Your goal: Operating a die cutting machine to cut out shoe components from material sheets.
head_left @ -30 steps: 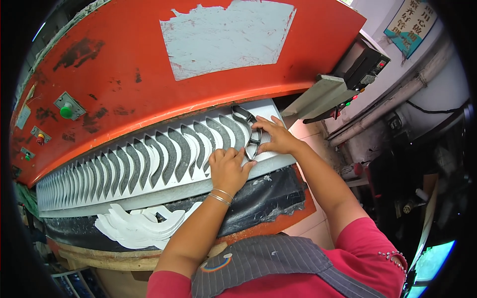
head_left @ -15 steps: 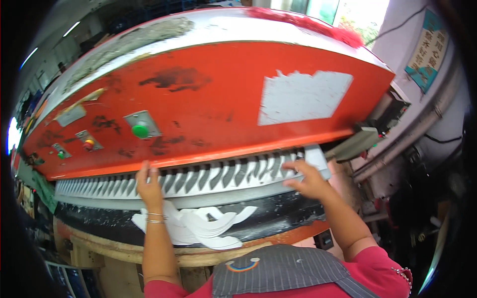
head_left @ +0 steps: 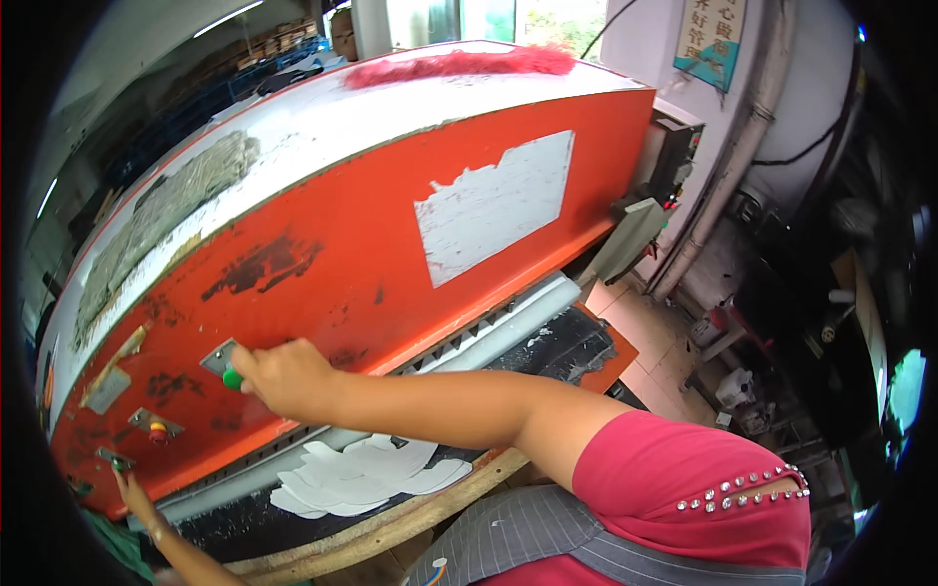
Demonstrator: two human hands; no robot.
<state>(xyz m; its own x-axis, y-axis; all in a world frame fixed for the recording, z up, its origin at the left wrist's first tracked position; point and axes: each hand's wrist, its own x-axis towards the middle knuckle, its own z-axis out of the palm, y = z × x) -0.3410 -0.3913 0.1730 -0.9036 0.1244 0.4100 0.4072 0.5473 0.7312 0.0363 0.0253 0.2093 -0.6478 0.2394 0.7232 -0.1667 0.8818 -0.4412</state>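
My right hand (head_left: 293,381) reaches across to the large green push button (head_left: 233,379) on the orange front of a big machine. Its fingers are curled in, with the fingertips at the button. At the far left, my left hand (head_left: 135,495) has a finger stretched up to a small green button (head_left: 118,465); the other fingers are hard to make out. Below the machine's lower edge runs a long grey-white bar (head_left: 528,311), partly hidden by my right arm. Several curved white cut pieces (head_left: 366,476) lie in a loose pile on the black bed in front.
A red and yellow knob (head_left: 158,432) sits between the two green buttons. The bed (head_left: 576,352) has a wooden front edge (head_left: 381,527). Red fluffy material (head_left: 459,66) and a grey matted strip (head_left: 166,220) lie on the machine's top. A pipe (head_left: 728,176) runs along the right wall.
Both hands have left the toothed white strip under the machine. The right has swung left and up to the large green button, the left down to the small one. The view has turned and tilted.
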